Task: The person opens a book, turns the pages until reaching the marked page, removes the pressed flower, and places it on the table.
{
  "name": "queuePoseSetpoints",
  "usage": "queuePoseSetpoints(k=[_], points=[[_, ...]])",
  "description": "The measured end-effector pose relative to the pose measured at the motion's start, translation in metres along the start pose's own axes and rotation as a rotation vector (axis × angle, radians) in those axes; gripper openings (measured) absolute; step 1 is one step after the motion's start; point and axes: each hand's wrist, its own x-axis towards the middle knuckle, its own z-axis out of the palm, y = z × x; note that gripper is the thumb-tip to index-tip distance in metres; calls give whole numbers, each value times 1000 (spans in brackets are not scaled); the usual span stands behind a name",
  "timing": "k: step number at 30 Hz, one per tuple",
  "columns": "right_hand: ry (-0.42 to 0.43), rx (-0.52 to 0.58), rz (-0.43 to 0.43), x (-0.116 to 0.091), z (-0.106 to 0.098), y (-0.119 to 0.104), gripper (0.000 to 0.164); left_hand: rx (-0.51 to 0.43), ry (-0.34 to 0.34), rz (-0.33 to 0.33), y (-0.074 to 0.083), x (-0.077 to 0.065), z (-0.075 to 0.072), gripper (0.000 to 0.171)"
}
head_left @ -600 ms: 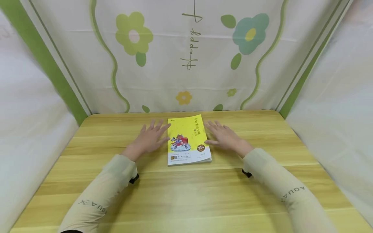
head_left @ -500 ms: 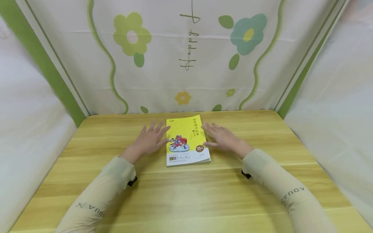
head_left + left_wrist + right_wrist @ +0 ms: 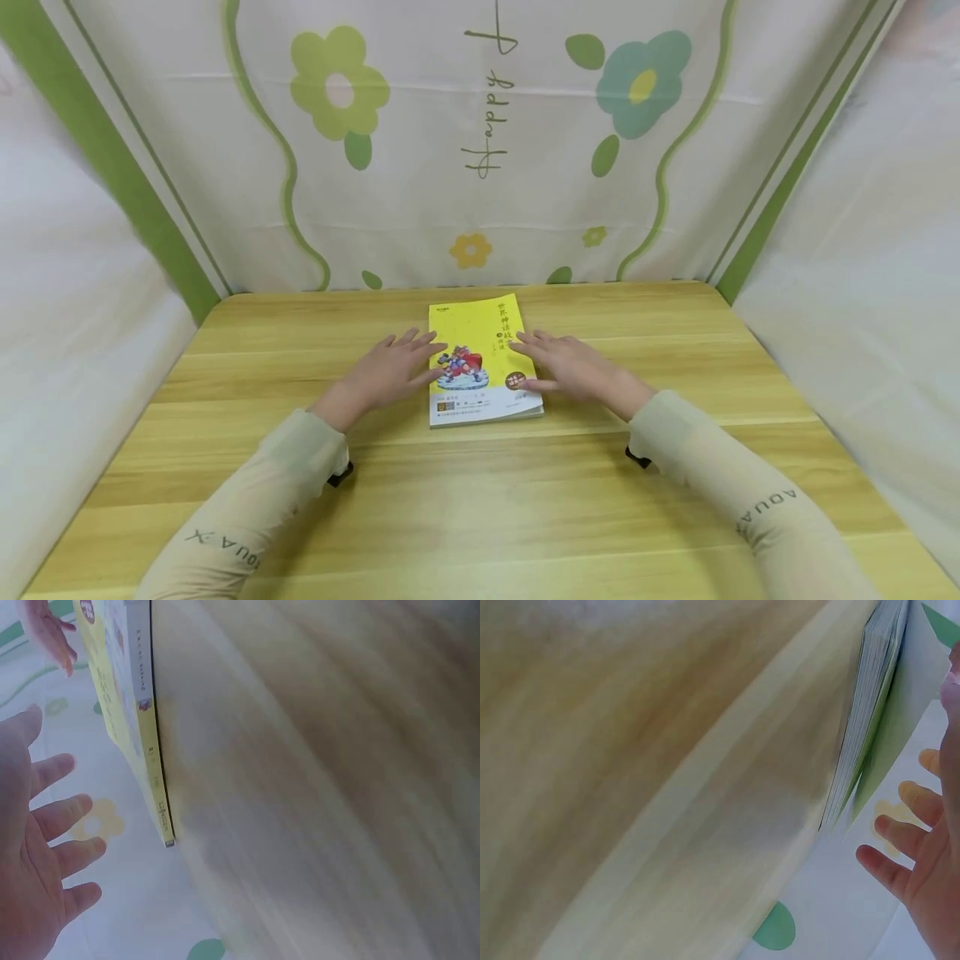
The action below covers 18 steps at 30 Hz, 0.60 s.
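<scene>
A yellow paperback book [image 3: 474, 325] with a white lower band and a cartoon figure lies flat on the wooden table. My left hand [image 3: 384, 371] hovers at its left side, fingers spread, fingertips overlapping the cover's left edge in the head view. On the other side my right hand [image 3: 573, 367] reaches over the right edge with its fingers extended. The left wrist view shows the book's spine [image 3: 154, 761] against the tabletop and the left hand [image 3: 34, 847] raised above it. In the right wrist view the page edges [image 3: 866, 697] face me, the cover slightly lifted, beside the right hand [image 3: 922, 847].
The wooden table [image 3: 480, 508] ends at a white fabric backdrop [image 3: 420, 167] printed with flowers. White fabric panels [image 3: 862, 275] with green borders stand at both sides.
Both hands have drawn slightly toward the near side and inward, so the fingertips overlap more of the cover. The book stays in place.
</scene>
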Motion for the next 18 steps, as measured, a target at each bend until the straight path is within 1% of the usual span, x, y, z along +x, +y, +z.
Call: queuePoseSetpoints(k=[9,12,18], points=[[7,-65,-92,-7,2,-8,67,-20,-47,61,9,-2,6,57],[11,-78,-124,-9,5,-9,66,-26,-79,70,12,-3,9,59],[30,-62,-186,-11,9,-10,65,-38,-154,102,18,-5,11,62]])
